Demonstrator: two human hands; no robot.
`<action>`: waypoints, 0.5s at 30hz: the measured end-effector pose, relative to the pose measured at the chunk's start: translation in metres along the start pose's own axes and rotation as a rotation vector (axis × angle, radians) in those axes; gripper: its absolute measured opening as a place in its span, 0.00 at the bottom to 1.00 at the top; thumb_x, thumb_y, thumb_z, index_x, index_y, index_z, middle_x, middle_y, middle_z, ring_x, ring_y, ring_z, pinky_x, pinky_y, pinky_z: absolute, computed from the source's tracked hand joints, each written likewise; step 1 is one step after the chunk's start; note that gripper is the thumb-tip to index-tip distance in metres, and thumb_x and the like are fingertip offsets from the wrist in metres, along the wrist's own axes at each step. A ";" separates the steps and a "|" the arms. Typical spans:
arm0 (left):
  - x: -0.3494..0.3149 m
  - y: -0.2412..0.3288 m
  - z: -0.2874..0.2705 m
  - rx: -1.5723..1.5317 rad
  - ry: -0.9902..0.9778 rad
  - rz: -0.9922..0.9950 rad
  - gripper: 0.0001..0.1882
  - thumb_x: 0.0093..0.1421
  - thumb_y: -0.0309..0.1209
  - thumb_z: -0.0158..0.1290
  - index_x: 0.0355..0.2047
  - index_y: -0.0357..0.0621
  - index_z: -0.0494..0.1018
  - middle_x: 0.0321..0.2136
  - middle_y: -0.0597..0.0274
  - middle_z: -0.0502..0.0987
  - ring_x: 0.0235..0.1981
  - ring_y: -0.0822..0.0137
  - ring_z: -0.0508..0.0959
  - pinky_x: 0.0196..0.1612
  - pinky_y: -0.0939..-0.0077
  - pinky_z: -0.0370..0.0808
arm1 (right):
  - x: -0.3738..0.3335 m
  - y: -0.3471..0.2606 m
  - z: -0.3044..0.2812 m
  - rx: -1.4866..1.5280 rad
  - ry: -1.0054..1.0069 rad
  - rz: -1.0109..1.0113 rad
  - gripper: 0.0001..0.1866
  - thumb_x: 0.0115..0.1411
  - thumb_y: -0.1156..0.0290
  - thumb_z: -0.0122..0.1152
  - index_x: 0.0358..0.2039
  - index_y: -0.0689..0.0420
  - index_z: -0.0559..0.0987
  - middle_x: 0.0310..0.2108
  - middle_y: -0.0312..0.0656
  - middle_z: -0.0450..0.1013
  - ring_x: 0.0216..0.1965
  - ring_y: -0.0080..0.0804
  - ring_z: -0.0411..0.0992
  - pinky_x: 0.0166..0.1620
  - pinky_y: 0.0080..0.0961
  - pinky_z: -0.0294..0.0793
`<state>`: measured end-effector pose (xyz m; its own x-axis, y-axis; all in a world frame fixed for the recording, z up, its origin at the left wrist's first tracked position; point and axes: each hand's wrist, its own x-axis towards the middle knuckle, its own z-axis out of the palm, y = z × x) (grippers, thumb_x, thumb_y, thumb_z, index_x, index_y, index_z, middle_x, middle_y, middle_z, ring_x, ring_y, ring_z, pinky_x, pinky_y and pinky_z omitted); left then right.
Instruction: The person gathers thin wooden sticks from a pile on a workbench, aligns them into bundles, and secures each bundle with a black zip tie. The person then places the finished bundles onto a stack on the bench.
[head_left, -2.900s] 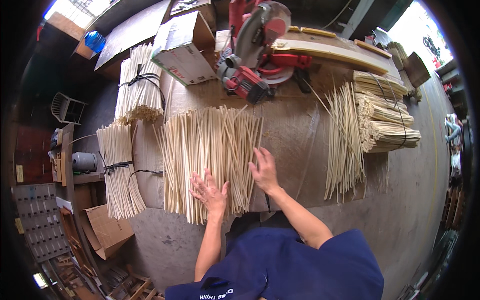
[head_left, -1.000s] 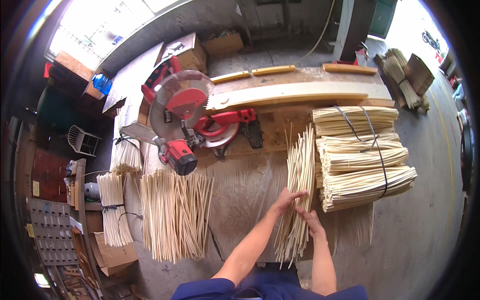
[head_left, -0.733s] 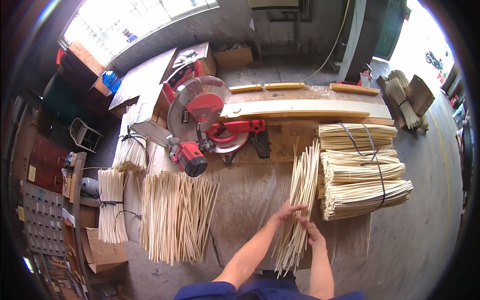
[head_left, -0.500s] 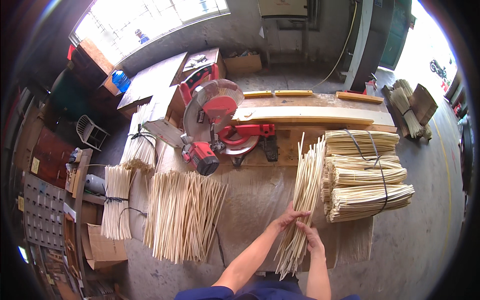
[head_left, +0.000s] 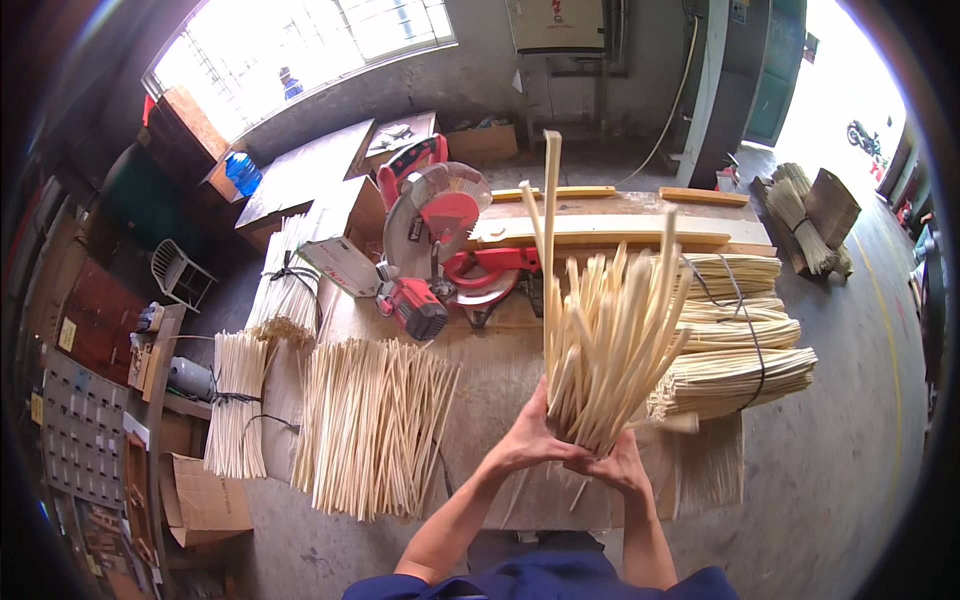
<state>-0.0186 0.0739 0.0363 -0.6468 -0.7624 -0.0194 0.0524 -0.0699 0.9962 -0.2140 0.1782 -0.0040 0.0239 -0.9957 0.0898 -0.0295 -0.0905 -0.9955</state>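
Note:
A loose bundle of pale wooden sticks (head_left: 610, 350) is gripped between my two hands, raised above the near right part of the worktable. My left hand (head_left: 538, 435) wraps its left side, and my right hand (head_left: 612, 462) clasps the lower right, the thumbs close together. The sticks fan out at the top, with one or two standing well above the others. Left of my hands lies a wide pile of similar sticks (head_left: 375, 430) on the table. Stacked tied bundles (head_left: 735, 375) lie just right of the held sticks, partly hidden behind them.
A red miter saw (head_left: 430, 235) stands at the table's back, beside long wooden boards (head_left: 620, 228). Tied stick bundles (head_left: 237, 400) stand along the left edge. A cardboard box (head_left: 205, 500) is on the floor at left; more bundles (head_left: 800, 220) rest at far right.
The held sticks have been lifted toward me and tipped up, their tops spreading apart. Both hands have moved to the bundle's lower part. The view has shifted slightly.

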 end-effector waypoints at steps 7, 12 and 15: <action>-0.016 -0.014 0.013 -0.104 -0.045 0.034 0.79 0.41 0.40 0.89 0.82 0.38 0.46 0.76 0.53 0.65 0.76 0.60 0.66 0.78 0.57 0.66 | 0.004 0.021 0.007 0.083 0.004 -0.010 0.63 0.52 0.49 0.89 0.77 0.63 0.59 0.69 0.51 0.71 0.73 0.45 0.67 0.75 0.42 0.66; -0.035 -0.007 0.015 0.050 -0.005 0.095 0.73 0.40 0.42 0.90 0.80 0.42 0.55 0.74 0.53 0.63 0.76 0.58 0.65 0.78 0.57 0.65 | 0.002 -0.056 0.024 0.404 0.033 0.052 0.69 0.50 0.59 0.92 0.81 0.60 0.51 0.75 0.52 0.65 0.75 0.43 0.67 0.77 0.44 0.67; -0.038 0.020 0.017 -0.084 -0.002 0.144 0.78 0.38 0.41 0.90 0.82 0.43 0.50 0.78 0.51 0.58 0.79 0.55 0.61 0.80 0.53 0.62 | 0.001 -0.081 0.022 0.480 0.013 0.052 0.73 0.48 0.64 0.93 0.83 0.59 0.47 0.77 0.51 0.64 0.76 0.42 0.66 0.78 0.45 0.66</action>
<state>-0.0056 0.1120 0.0586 -0.6296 -0.7671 0.1233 0.2082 -0.0137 0.9780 -0.1892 0.1855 0.0755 0.0223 -0.9991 0.0368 0.4341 -0.0235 -0.9005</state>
